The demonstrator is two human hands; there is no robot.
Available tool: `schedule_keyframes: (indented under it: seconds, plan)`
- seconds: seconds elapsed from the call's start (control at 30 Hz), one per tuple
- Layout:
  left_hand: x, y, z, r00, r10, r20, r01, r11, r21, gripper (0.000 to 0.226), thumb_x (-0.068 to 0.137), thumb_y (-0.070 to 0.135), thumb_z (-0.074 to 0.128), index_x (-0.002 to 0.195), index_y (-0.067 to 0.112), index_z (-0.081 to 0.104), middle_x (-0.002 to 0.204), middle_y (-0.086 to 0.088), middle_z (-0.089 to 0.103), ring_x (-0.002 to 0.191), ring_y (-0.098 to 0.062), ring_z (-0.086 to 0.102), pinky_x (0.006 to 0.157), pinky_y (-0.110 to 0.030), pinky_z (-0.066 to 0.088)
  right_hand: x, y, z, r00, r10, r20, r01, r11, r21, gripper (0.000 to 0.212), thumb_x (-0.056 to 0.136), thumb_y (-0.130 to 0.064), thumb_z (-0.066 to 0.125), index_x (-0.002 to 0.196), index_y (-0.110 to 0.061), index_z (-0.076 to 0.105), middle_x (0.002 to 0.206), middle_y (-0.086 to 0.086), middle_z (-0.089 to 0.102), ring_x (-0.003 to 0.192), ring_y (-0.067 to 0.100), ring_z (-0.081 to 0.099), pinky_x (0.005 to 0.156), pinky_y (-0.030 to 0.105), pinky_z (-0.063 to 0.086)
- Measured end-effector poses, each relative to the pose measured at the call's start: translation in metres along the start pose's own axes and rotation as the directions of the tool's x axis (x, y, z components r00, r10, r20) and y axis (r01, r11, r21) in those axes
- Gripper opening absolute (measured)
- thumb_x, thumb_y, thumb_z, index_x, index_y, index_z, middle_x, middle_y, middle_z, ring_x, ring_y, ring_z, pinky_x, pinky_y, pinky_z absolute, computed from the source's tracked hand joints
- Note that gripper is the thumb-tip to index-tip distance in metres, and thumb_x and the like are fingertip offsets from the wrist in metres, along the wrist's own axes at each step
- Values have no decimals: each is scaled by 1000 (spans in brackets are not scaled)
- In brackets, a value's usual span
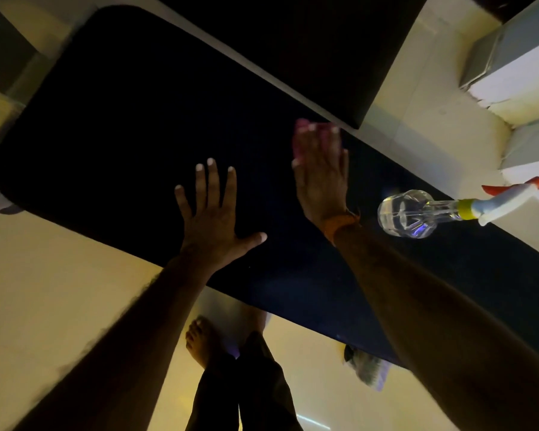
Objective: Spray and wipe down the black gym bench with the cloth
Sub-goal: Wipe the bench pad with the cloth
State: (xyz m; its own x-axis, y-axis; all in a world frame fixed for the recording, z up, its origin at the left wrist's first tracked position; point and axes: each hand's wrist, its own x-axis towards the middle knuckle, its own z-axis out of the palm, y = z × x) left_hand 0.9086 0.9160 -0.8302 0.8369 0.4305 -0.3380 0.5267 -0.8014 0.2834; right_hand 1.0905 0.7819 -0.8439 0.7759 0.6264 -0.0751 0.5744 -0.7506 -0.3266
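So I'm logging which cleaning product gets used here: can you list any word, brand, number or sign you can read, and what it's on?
None can be read.
Spray bottle standing on the bench: clear, no label showing.
Band on the right wrist: plain orange, no visible text.
Cloth under the right hand: pink, blurred, no print showing.

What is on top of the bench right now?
On the bench: the left hand spread flat, the right hand over something pink, likely the cloth, mostly covered, and a spray bottle lying down.
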Motion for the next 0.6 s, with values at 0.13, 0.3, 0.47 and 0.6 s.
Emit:
schedule_keyframes:
  seconds: [0.13, 0.3, 0.47, 0.6]
  plan:
    - [11, 8, 1, 991, 134, 30, -135, 990, 43, 133, 67, 89, 55, 161, 20, -9, 168, -13, -20, 155, -33, -19, 120, -62, -7, 24, 34, -11, 941, 333, -63, -331, 942, 50, 58, 110, -41, 28, 165, -26, 14, 173, 8, 6, 160, 31, -3, 125, 66, 6]
    - [16, 15, 2, 991, 117, 72, -119, 992, 31, 139, 63, 92, 55, 160, 22, -16, 167, -11, -25, 153, -32, -24, 118, -62, -11, 10, 23, -7, 993, -115, 33, 117, 992, -51, 57, 110, -39, 29, 164, -27, 16, 173, 4, 10, 160, 30, 0, 126, 63, 14]
    - [15, 12, -4, 988, 126, 84, -129, 991, 34, 138, 63, 93, 54, 161, 23, -14, 168, -10, -23, 154, -31, -21, 122, -62, -5, -33, 28, -9, 907, 420, -24, -416, 904, 102, 58, 111, -40, 25, 165, -26, 11, 174, 5, -1, 160, 29, -7, 128, 59, 7]
    - [5, 2, -11, 988, 138, 68, -139, 990, 10, 129, 67, 85, 63, 163, 28, -2, 170, -6, -13, 157, -28, -13, 122, -60, 1, -110, 25, -3, 983, -144, 113, 147, 989, -22, 58, 110, -40, 24, 165, -25, 15, 173, -6, 2, 161, 25, -4, 128, 57, 11]
